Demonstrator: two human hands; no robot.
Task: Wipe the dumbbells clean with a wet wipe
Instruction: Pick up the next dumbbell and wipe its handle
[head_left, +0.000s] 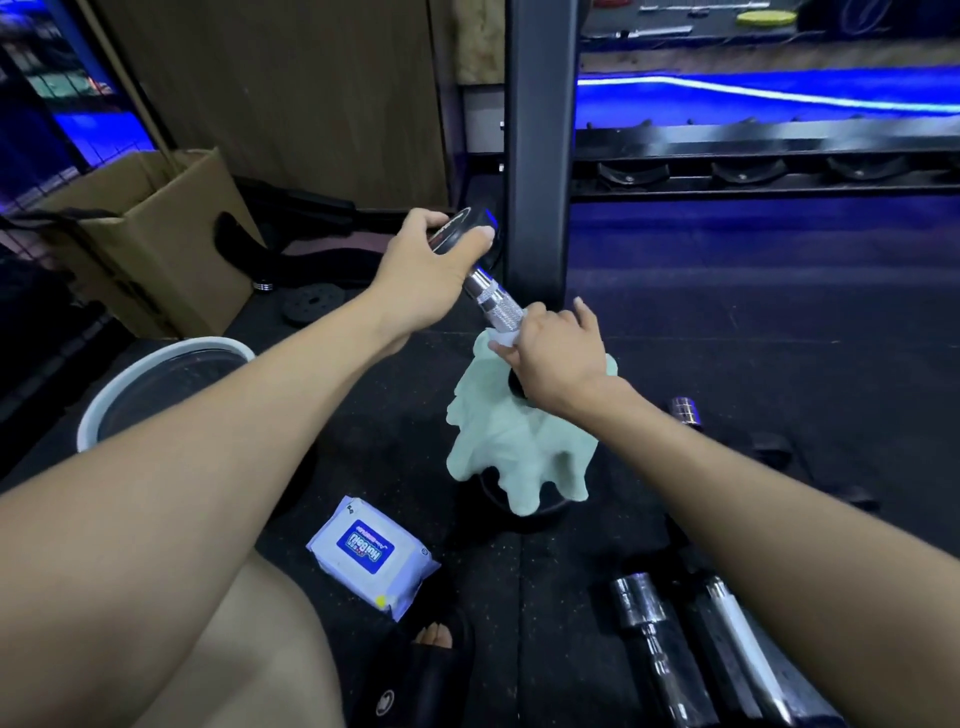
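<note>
**Wipe on the dumbbell handle**

Nearest, more dumbbells (670, 654) lie on the black floor (727, 312) at lower right; a wet-wipe pack (371, 560) lies flat at lower centre; a white-rimmed bucket (156, 387) stands to the left; further on, the dumbbell (493, 301) stands tilted, its lower head on the floor under a pale green cloth (511, 441); the right hand (556, 358) pinches a white wipe (503, 339) against the knurled handle; the left hand (431, 262) curls over the upper head; beyond stand a cardboard box (150, 239) and a black rack (540, 156).
</note>
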